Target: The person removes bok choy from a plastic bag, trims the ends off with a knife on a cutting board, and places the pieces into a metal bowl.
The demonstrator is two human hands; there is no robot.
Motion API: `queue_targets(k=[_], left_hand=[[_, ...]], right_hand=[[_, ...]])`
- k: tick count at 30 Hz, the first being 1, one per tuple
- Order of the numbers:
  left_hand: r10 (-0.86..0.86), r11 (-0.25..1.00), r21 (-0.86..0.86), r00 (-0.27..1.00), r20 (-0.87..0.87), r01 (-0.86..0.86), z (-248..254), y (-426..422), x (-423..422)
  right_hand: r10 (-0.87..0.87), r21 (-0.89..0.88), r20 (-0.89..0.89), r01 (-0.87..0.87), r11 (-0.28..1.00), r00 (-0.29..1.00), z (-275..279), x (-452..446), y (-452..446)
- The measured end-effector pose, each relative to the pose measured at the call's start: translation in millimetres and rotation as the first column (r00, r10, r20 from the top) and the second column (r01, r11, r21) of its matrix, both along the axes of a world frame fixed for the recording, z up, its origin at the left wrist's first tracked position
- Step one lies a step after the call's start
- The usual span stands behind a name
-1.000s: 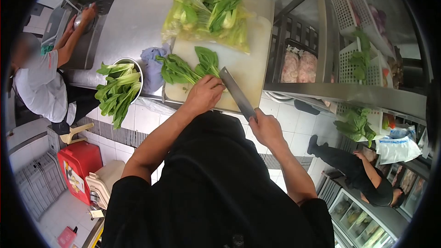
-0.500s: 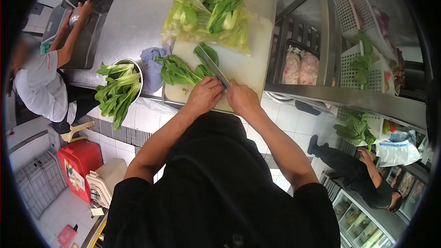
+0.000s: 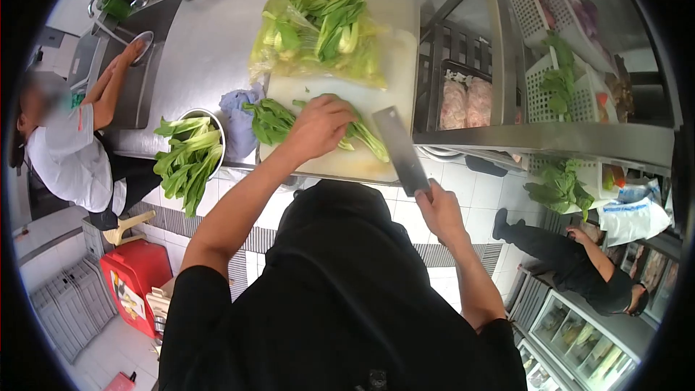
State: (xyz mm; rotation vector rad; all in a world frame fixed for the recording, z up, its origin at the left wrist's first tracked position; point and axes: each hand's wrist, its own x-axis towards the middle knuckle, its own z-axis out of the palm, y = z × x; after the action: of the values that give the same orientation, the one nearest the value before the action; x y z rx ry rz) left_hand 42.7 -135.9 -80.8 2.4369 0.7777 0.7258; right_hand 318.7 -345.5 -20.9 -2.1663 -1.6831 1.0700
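Observation:
My left hand point(image 3: 322, 127) is curled over a stalk of bok choy point(image 3: 369, 141) on the white cutting board point(image 3: 289, 87); its fingertips are partly hidden. More leafy bok choy point(image 3: 271, 122) lies on the board to the left of that hand. My right hand point(image 3: 440, 211) grips a cleaver point(image 3: 398, 146) by its handle, off the board's right front corner. The blade points up and left, apart from the stalks. A yellow plastic bag point(image 3: 311, 65) with bok choy inside lies at the back of the board.
A round container point(image 3: 219, 134) heaped with bok choy and a blue-purple cloth point(image 3: 239, 112) are left of the board. A person point(image 3: 72, 130) works at the sink point(image 3: 156, 51). Shelving with baskets point(image 3: 550, 87) stands right; another person point(image 3: 579, 268) is beyond it.
My right hand has drawn the cleaver away from the greens, right and toward me. My left hand has moved slightly up and left over the bok choy, with stalk ends now showing on its right.

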Motion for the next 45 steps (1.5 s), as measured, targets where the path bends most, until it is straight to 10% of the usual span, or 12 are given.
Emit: queue_targets(k=[9, 12, 19, 32, 38, 45], left_hand=[[-0.355, 0.929, -0.157, 0.691, -0.63, 0.334, -14.5, 81.2, 5.3], [-0.295, 0.904, 0.132, 0.816, -0.497, 0.408, -2.5, 77.7, -35.0], [-0.158, 0.972, 0.019, 0.709, -0.688, 0.235, 11.6, 27.7, -102.3], [-0.198, 0.911, 0.229, 0.851, -0.487, 0.343, 9.6, 19.2, -37.4], [-0.257, 0.957, -0.061, 0.725, -0.639, 0.285, -5.1, 22.9, -18.7], [-0.086, 0.989, -0.146, 0.883, -0.462, 0.02, -32.9, -18.4, -30.9]], right_hand=[[-0.472, -0.045, -0.205, 0.473, 0.88, 0.857, -10.3, -0.2, -14.9], [-0.478, -0.048, -0.199, 0.479, 0.877, 0.855, -27.4, 1.8, -31.9], [-0.455, -0.042, -0.229, 0.458, 0.888, 0.861, -41.0, -0.1, -42.1], [-0.384, -0.058, -0.222, 0.381, 0.923, 0.896, -33.9, -2.8, -16.4], [-0.396, -0.09, -0.221, 0.386, 0.918, 0.891, -38.8, -5.2, -18.1], [-0.348, -0.049, -0.301, 0.35, 0.935, 0.888, -52.7, -11.8, -7.7]])
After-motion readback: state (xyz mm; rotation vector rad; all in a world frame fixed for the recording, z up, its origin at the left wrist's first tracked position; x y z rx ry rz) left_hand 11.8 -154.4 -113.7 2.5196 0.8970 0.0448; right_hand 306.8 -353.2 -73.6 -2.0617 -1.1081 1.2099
